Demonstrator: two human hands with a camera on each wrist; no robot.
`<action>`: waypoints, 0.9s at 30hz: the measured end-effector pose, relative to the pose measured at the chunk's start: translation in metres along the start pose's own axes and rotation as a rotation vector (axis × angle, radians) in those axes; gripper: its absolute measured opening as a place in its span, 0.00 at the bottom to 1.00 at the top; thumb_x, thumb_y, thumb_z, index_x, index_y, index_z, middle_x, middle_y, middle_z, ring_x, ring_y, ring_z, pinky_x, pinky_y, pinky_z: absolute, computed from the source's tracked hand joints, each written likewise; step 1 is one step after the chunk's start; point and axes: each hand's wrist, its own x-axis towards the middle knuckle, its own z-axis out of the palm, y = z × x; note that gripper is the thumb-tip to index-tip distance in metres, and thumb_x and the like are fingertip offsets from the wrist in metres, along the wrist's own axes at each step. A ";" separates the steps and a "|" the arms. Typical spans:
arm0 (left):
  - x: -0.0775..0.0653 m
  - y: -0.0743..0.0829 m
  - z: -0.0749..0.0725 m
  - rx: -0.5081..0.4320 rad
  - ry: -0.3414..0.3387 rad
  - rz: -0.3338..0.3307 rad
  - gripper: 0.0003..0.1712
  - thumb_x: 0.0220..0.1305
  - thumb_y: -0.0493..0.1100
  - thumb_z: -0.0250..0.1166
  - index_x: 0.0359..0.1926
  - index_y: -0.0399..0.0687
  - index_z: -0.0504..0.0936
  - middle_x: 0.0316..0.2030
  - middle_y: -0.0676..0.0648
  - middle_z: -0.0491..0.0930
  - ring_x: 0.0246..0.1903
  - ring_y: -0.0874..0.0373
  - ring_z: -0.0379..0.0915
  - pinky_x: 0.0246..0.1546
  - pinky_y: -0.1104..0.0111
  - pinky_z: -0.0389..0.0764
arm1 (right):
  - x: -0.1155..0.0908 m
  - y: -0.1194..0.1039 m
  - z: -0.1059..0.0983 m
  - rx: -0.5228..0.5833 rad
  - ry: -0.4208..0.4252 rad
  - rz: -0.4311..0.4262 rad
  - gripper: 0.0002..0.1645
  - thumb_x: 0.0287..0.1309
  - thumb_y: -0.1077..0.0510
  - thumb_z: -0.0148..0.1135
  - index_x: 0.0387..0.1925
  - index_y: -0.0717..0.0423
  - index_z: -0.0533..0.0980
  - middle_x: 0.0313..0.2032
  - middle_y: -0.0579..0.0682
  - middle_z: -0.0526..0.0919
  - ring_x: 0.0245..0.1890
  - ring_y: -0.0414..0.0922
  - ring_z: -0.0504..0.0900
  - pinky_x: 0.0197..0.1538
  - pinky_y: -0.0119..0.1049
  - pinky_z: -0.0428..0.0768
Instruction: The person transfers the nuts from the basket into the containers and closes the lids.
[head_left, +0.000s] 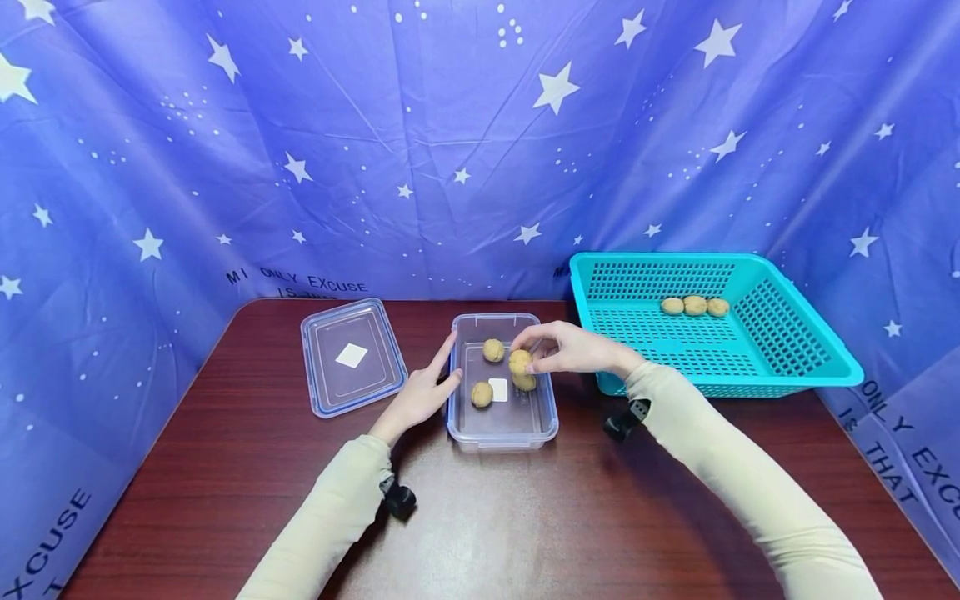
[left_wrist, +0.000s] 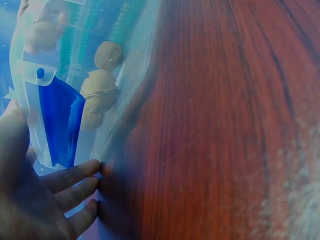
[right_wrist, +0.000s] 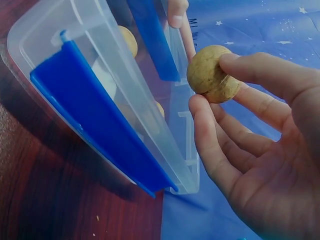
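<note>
Sleeves (head_left: 735, 475): cream, a black band at each wrist (head_left: 400, 502), coming in from about 4 and 8 o'clock; the box (head_left: 501, 427) is the clock's centre, and 6 o'clock lies toward the wearer.
Right hand (head_left: 570, 346): pinching one walnut (head_left: 519, 362) between thumb and fingertips, reaching in from 3 o'clock.
Held walnut: up over the box, a little toward 1 o'clock; in the left wrist view it hangs apart from those below.
Left hand (head_left: 422, 393): fingers apart and fairly straight, touching the box's 9 o'clock side.
Box: see-through plastic with blue side clips, uncovered, standing on the table, longer from 12 to 6 o'clock; a white square sticker (head_left: 498, 389) shows near its middle.
Walnuts in box (head_left: 482, 394): three, resting at about 8, 11 and 3 o'clock, the last partly hidden by the held one.
Basket (head_left: 795, 382): turquoise, meshed, at 2 o'clock from the box.
Walnuts in basket (head_left: 695, 305): three in a row, side by side, near its 12 o'clock wall.
Lid (head_left: 330, 358): see-through with a blue edge, flat on the table between 9 and 10 o'clock, slightly turned; a white sticker (head_left: 351, 356) shows on it.
Table (head_left: 465, 533): reddish-brown wood grain, shiny toward 6 o'clock.
Cloth (head_left: 450, 108): blue-violet with white stars and dark lettering, hanging behind and at both sides.
</note>
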 end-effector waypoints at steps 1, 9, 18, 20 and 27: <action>0.000 0.000 0.000 -0.001 -0.001 -0.002 0.38 0.73 0.53 0.51 0.77 0.67 0.44 0.61 0.31 0.68 0.54 0.38 0.73 0.55 0.48 0.70 | 0.000 0.000 0.001 0.000 -0.005 -0.007 0.21 0.58 0.65 0.65 0.53 0.67 0.75 0.45 0.53 0.81 0.39 0.47 0.80 0.45 0.42 0.79; -0.001 0.000 0.002 -0.008 0.001 0.003 0.38 0.73 0.53 0.51 0.77 0.66 0.44 0.62 0.31 0.67 0.54 0.38 0.72 0.55 0.47 0.70 | -0.002 0.000 0.007 0.028 -0.040 -0.010 0.18 0.59 0.67 0.61 0.53 0.62 0.76 0.47 0.55 0.80 0.42 0.49 0.79 0.47 0.45 0.78; -0.001 0.000 0.001 -0.007 0.010 0.006 0.38 0.73 0.53 0.51 0.77 0.66 0.44 0.63 0.32 0.66 0.56 0.37 0.70 0.56 0.47 0.69 | -0.008 0.000 0.004 0.026 -0.010 -0.010 0.17 0.60 0.67 0.62 0.52 0.61 0.77 0.48 0.54 0.80 0.43 0.49 0.80 0.49 0.47 0.78; -0.001 0.000 0.001 -0.004 0.011 0.006 0.38 0.73 0.53 0.51 0.77 0.67 0.44 0.63 0.32 0.66 0.57 0.37 0.70 0.56 0.47 0.69 | -0.011 -0.001 0.003 0.029 -0.001 -0.015 0.17 0.60 0.67 0.62 0.52 0.61 0.77 0.48 0.54 0.80 0.43 0.49 0.81 0.50 0.46 0.78; -0.001 0.000 0.001 0.008 0.011 0.005 0.38 0.73 0.53 0.50 0.77 0.68 0.44 0.64 0.34 0.65 0.57 0.37 0.69 0.57 0.48 0.69 | -0.021 -0.005 -0.004 0.043 0.029 -0.019 0.16 0.62 0.65 0.61 0.53 0.62 0.76 0.47 0.55 0.80 0.42 0.49 0.80 0.49 0.43 0.78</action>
